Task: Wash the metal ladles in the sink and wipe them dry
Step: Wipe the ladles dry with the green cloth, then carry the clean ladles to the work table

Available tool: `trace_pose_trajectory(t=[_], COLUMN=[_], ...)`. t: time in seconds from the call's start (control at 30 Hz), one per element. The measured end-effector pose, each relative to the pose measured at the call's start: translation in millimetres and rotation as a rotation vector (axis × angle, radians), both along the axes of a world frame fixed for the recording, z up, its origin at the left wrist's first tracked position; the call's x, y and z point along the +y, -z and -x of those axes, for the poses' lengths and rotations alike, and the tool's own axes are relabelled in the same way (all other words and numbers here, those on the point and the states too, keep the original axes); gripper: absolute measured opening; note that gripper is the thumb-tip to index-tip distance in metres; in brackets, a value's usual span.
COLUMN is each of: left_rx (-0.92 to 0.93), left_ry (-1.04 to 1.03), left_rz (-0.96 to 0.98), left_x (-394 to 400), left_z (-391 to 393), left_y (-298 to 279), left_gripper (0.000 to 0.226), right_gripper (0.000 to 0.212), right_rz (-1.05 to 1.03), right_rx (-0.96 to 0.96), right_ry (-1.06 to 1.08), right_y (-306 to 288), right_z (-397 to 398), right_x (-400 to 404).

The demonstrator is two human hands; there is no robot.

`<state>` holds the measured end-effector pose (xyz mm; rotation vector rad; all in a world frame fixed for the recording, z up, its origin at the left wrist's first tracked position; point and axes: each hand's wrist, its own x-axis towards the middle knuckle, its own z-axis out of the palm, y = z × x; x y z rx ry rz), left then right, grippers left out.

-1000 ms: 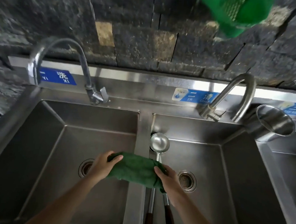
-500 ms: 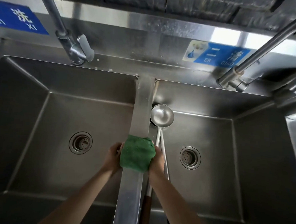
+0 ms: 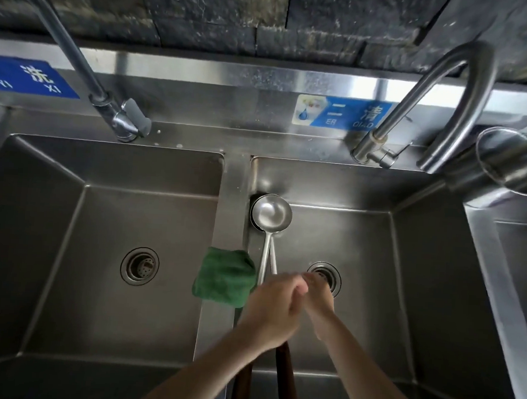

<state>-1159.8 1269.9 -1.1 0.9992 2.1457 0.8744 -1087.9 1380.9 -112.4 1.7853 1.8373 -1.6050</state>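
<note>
Two metal ladles lie stacked in the right basin, bowls against the far left corner. Their dark wooden handles point toward me. A folded green cloth lies on the divider between the basins, with neither hand on it. My left hand hovers over the ladle shafts with its fingers curled. The shafts vanish under its palm, so any grip is hidden. My right hand is blurred, holds nothing I can see, and meets the left hand's fingertips above the drain.
The left basin holds only its drain. A faucet rises behind the left basin and a curved one behind the right. A steel cup lies on its side at the far right, by a third basin.
Both hands let go of the green cloth, which now lies on the divider. They moved right and now meet over the ladle shafts. The camera view shifted.
</note>
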Motion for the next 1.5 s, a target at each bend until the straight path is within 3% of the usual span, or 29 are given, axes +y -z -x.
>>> trace_pose_trajectory(t=[0.1,0.17,0.23,0.3,0.43,0.57,0.67,0.8,1.03,1.2,1.37,1.5], left_rx=[-0.078,-0.106,-0.147,-0.152,0.033,0.207,0.193,0.236,0.217,0.157,0.215,-0.123], left_ry=[-0.069,-0.176,-0.220,-0.216,-0.235,-0.186,-0.177,-0.128,-0.080,0.024,-0.018,-0.052], left_rz=[0.333,0.523,0.659,0.735,0.717,0.639,0.631,0.590,0.403,0.400,0.305,0.424], left_x=[18,20,20,21,24,15,13,6,-2,2,-3,2], left_z=[-13,-11,-9,-9,-11,-17,-24,-37,-35,-29,-37,-44], left_y=[39,64,86,100,120,138,144,140,124,101,76,53], left_gripper=[0.036,0.056,0.083,0.093,0.076,0.090,0.100,0.104,0.095,0.087,0.053,0.049], right_gripper=[0.014,0.017,0.018,0.020,0.026,0.050,0.047,0.023,0.023,0.025,0.023,0.029], right_rz=[0.125,0.232,0.316,0.371,0.505,0.616,0.633,0.813,0.726,0.669,0.591,0.580], right_rx=[-0.025,-0.028,-0.046,-0.039,0.047,0.101,0.137,0.227,0.213,0.243,0.292,0.379], right_ry=[0.053,0.035,0.022,-0.013,0.020,-0.003,-0.006,0.190,0.254,0.306,0.394,0.536], right_y=[15,30,47,62,79,101,109,111,101,87,54,17], right_z=[-12,-12,-4,7,30,46,56,60,58,46,24,2], right_x=[5,3,-2,-7,-5,-3,0,1,-3,-4,2,9])
